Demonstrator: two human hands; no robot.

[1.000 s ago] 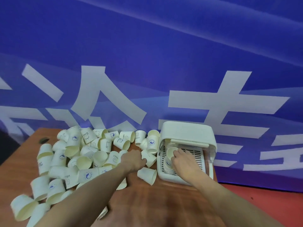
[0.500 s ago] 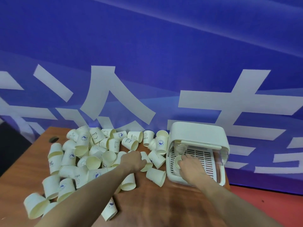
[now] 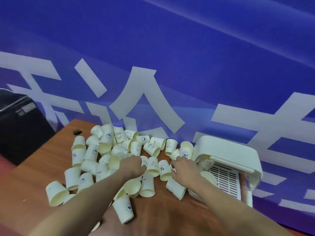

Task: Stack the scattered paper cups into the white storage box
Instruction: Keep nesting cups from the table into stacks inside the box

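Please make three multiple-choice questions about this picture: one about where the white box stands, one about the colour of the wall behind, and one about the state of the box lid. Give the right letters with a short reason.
1. Where is the box relative to the cups?
A. to their right
B. to their left
C. under the table

2. What colour is the banner behind the table?
A. green with black marks
B. blue with white marks
C. plain red

3. What is the state of the box lid?
A. shut
B. missing
C. raised, box open

Answers:
1 A: the box stands at the table's right end.
2 B: blue ground, white strokes.
3 C: the slotted tray inside shows.
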